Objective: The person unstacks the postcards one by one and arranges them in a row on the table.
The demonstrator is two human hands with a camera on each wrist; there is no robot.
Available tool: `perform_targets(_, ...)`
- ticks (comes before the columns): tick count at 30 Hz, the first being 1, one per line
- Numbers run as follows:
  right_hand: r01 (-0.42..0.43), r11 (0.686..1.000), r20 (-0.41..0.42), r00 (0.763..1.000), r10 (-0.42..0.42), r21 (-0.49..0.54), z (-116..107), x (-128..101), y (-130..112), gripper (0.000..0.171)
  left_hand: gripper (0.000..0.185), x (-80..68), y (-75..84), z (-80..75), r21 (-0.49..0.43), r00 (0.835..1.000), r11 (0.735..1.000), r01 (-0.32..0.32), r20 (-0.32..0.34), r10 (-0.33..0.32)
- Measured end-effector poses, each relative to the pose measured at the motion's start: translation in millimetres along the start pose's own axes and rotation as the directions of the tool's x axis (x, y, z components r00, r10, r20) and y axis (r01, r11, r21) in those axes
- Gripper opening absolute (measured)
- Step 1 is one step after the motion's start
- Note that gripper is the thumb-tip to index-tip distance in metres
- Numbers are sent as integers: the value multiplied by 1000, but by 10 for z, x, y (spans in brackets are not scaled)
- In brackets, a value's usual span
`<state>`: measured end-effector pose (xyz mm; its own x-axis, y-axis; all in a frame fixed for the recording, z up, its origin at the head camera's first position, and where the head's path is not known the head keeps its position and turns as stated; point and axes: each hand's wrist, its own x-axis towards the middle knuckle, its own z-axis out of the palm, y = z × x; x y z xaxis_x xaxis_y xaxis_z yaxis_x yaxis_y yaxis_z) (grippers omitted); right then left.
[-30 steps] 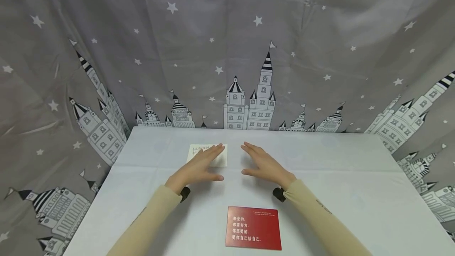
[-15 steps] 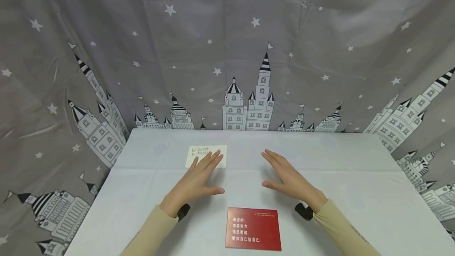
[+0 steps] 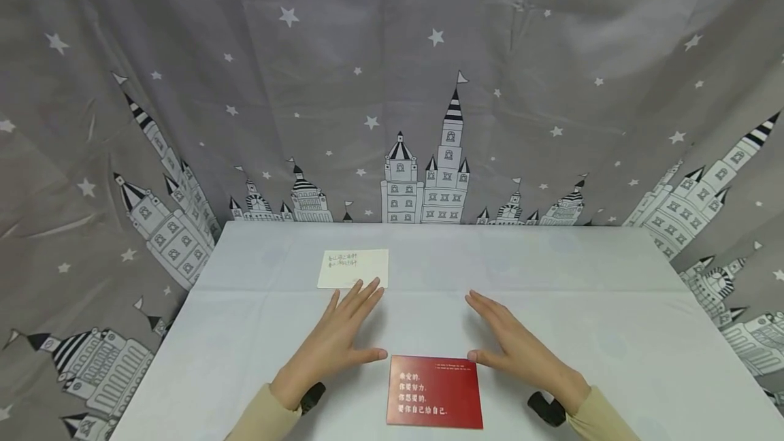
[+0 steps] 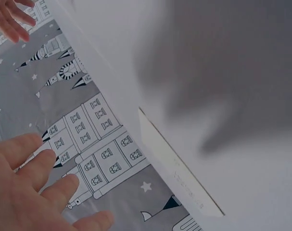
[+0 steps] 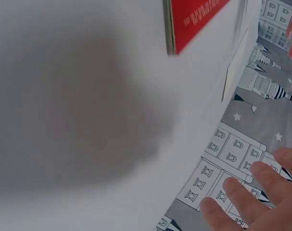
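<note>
A red postcard stack [image 3: 435,392] with white Chinese lettering lies at the table's near middle; its layered edge shows in the right wrist view. Farther back and to the left, a cream card [image 3: 354,268] with small writing lies flat. My left hand [image 3: 335,337] hovers over the table with fingers spread, fingertips just in front of the cream card and thumb near the red stack's upper left corner. On the other side, my right hand [image 3: 520,349] is held with straight fingers, its thumb tip overlapping the red stack's upper right corner in the head view. Neither hand holds anything.
A white cloth covers the table [image 3: 600,332]. Behind it and along both sides hangs a grey curtain [image 3: 343,39] printed with castles and stars. Each wrist wears a black band, such as the right wristband [image 3: 546,409].
Both hands have drawn back toward the near edge, and the right hand has also moved right, widening the gap between them. The cream card is uncovered now. Both cards stay in place.
</note>
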<state>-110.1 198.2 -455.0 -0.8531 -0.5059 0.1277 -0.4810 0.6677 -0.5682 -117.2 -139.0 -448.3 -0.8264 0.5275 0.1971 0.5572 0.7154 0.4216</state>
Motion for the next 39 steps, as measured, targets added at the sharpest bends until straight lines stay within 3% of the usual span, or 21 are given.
perform_targets(15,-44,999,49,998,43,7,188,-452,-72,87,101,-286,159,207,-27,998,999,-44,46,45)
perform_targets(26,-146,984,202,972,123,104,343,-541,-119,95,99,-367,304,387,-57,982,998,-14,185,25)
perform_targets(30,-98,990,174,981,79,101,404,-566,-101,95,100,-373,323,431,-34,976,999,-15,217,22)
perform_targets(35,-10,1000,98,995,8,20,480,-600,-66,92,99,-386,334,470,-16,970,1000,-19,241,22)
perform_targets(39,-7,999,93,996,11,-46,527,-605,-56,93,98,-379,340,493,-3,966,1000,-18,257,18)
